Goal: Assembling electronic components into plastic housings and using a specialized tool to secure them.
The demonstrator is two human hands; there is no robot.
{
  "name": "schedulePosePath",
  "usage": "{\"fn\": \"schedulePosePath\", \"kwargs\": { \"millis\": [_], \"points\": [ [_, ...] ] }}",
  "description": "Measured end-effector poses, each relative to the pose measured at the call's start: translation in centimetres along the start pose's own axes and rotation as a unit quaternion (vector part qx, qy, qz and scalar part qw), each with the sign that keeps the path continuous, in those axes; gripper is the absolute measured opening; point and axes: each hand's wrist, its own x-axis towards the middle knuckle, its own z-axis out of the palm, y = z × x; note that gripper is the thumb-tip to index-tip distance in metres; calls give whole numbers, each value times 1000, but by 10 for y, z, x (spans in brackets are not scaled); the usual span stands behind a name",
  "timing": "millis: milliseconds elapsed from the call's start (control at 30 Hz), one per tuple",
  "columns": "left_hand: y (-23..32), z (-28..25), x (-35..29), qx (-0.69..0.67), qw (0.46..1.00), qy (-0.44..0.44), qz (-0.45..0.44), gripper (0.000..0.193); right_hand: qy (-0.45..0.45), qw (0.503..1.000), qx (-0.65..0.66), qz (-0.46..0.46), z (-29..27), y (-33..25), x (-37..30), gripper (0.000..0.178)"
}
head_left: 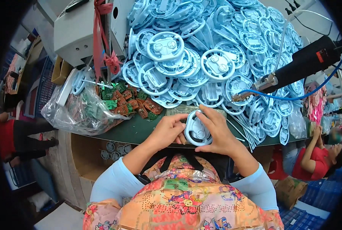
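A light-blue toy steering wheel [198, 130] is tilted up over the near edge of the dark green tabletop. My right hand [220, 132] is closed on it, with its fingers over the top of the rim and the thumb at the bottom. My left hand [167, 132] is at the wheel's left side, fingers bent together in a pinch by the rim. Whatever is between those fingertips, if anything, is hidden. Behind the hands rises a large heap of similar light-blue wheel parts [218, 65], some showing their hollow backs.
Green and brown circuit boards [129, 101] lie left of my hands beside a clear plastic bag [85, 115]. A grey machine box [83, 34] stands behind. A black power screwdriver [305, 63] with blue cable hangs at right, above thin white sticks [245, 130]. A person in red [312, 163] sits at right.
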Motion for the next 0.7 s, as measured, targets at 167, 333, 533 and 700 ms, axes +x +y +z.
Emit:
{"fn": "schedulePosePath", "kwargs": {
  "millis": [167, 333, 533, 700],
  "points": [
    [-3, -1, 1, 0, 1000, -5, 3, 40, -23, 1000, 9, -9, -3, 3, 3, 109],
    [-2, 0, 2, 17, 1000, 4, 7, 41, -33, 999, 2, -6, -3, 2, 4, 109],
    [-2, -2, 3, 30, 1000, -3, 2, 41, -43, 999, -9, 4, 0, 2, 3, 112],
    [5, -5, 7, 0, 999, -17, -50, 39, -52, 998, -32, 5, 4, 4, 3, 108]
  ]
}}
